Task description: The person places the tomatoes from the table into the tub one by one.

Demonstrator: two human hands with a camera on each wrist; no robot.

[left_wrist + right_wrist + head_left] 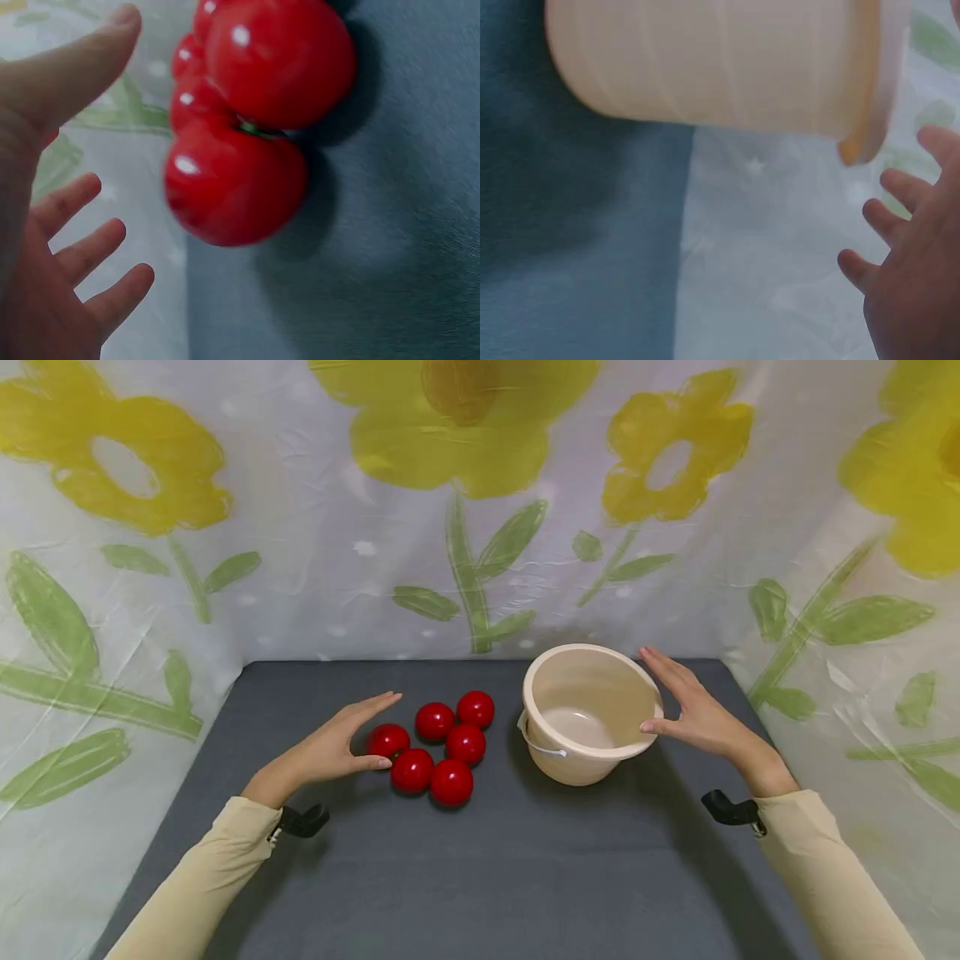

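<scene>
Glossy red skins catch small white highlights on six tomatoes (452, 782), round and slightly flattened, gathered in a loose cluster on the desk (487, 877) left of the bucket. The left wrist view shows a green stalk end (259, 129) wedged between two of them.

Smooth cream plastic forms the bucket (573, 768), which stands upright, tapering from a thick rolled rim to a narrower base; a thin pale handle (540, 747) hangs down its near left side. Faint bands run round its wall in the right wrist view.

Beside the leftmost tomatoes is the left hand (330, 747), its grip spread, thumb apart from the fingers. The right hand (697, 714) is at the bucket's right rim, its grip likewise spread; whether the thumb touches the rim, I cannot tell.

Dark grey, finely woven cloth covers the desk. Behind it hangs a wrinkled, whitish sheet (337, 527) with broad yellow flowers (491, 452) and brushy green leaves (513, 539). Soft beige sleeves (202, 872) reach both wrists, each with a curved black mount (303, 821).
</scene>
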